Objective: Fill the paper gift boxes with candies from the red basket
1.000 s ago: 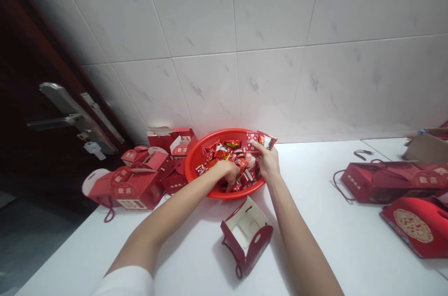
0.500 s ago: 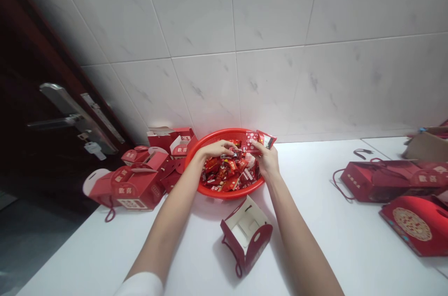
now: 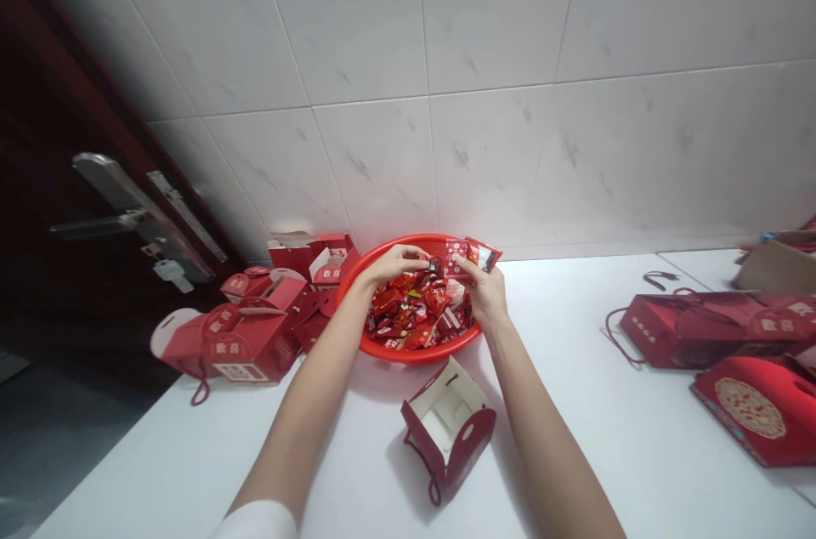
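Note:
A red plastic basket full of small wrapped candies stands against the tiled wall. Over its far part, my left hand pinches a small dark-red wrapped candy between thumb and fingers. My right hand, above the basket's right rim, is closed on red candy packets that fan out past the thumb. In front of the basket, between my forearms, sits an open dark-red gift box with a pale inside and a cord handle.
Several red gift boxes cluster left of the basket. More red boxes lie at the right, with a brown carton behind them. A dark cord lies near the wall. At the left is a door handle with keys.
My left hand has lifted slightly out of the candies with a small wrapped candy, close to the packets in my right hand. The right hand has barely moved.

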Action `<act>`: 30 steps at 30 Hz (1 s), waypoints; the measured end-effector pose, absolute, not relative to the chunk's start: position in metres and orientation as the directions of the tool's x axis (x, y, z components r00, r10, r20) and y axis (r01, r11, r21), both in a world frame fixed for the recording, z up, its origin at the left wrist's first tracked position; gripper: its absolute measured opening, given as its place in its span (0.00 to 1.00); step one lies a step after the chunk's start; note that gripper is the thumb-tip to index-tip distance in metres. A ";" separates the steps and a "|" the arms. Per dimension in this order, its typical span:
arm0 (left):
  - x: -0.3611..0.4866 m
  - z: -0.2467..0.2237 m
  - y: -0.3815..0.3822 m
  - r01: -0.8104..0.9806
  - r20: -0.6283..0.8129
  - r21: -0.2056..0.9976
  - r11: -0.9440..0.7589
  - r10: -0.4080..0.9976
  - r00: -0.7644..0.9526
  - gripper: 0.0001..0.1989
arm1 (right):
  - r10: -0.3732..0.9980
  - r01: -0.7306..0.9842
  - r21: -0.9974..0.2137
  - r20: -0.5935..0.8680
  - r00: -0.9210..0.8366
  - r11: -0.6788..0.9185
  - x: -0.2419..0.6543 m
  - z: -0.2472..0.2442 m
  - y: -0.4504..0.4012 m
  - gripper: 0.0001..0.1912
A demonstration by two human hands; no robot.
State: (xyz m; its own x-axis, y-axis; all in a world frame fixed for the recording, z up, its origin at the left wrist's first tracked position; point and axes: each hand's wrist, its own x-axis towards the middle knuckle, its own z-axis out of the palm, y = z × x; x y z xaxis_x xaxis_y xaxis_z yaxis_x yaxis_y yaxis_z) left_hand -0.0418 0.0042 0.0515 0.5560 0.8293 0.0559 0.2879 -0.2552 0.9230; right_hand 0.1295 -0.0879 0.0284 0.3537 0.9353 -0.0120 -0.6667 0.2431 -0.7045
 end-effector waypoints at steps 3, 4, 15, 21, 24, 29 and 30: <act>-0.041 0.052 0.003 0.252 0.075 0.934 -0.252 0.831 0.551 0.17 | 0.939 -0.656 -0.711 0.018 0.344 0.254 0.129 0.027 -0.087 0.17; -0.041 0.052 0.002 0.239 0.086 0.937 -0.255 0.831 0.549 0.18 | 0.942 -0.654 -0.713 0.026 0.334 0.252 0.129 0.027 -0.087 0.17; -0.037 0.045 0.007 0.145 0.143 0.952 -0.269 0.812 0.565 0.28 | 0.960 -0.640 -0.742 0.020 0.278 0.200 0.130 0.027 -0.088 0.20; -0.037 0.031 0.010 0.629 -0.138 0.648 -0.430 0.746 0.652 0.14 | 0.911 -0.681 -0.678 -0.040 0.411 0.277 0.133 0.027 -0.087 0.15; -0.035 0.022 0.010 0.711 -0.221 0.540 -0.450 0.739 0.636 0.15 | 0.910 -0.680 -0.684 -0.058 0.411 0.264 0.133 0.027 -0.087 0.14; -0.029 0.017 0.007 0.780 -0.215 0.419 -0.465 0.784 0.582 0.24 | 0.910 -0.689 -0.676 -0.067 0.409 0.260 0.133 0.028 -0.087 0.14; -0.028 0.017 0.006 0.785 -0.224 0.408 -0.466 0.783 0.581 0.26 | 0.910 -0.688 -0.677 -0.067 0.408 0.259 0.133 0.028 -0.088 0.14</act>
State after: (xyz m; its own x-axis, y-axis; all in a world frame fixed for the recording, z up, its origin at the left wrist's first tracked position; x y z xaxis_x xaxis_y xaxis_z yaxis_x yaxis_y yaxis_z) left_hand -0.0278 0.0063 0.0166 0.5809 0.7826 -0.2236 0.7849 -0.4660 0.4083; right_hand 0.1330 -0.0877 0.0278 0.4083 0.9104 -0.0666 -0.6884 0.2592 -0.6774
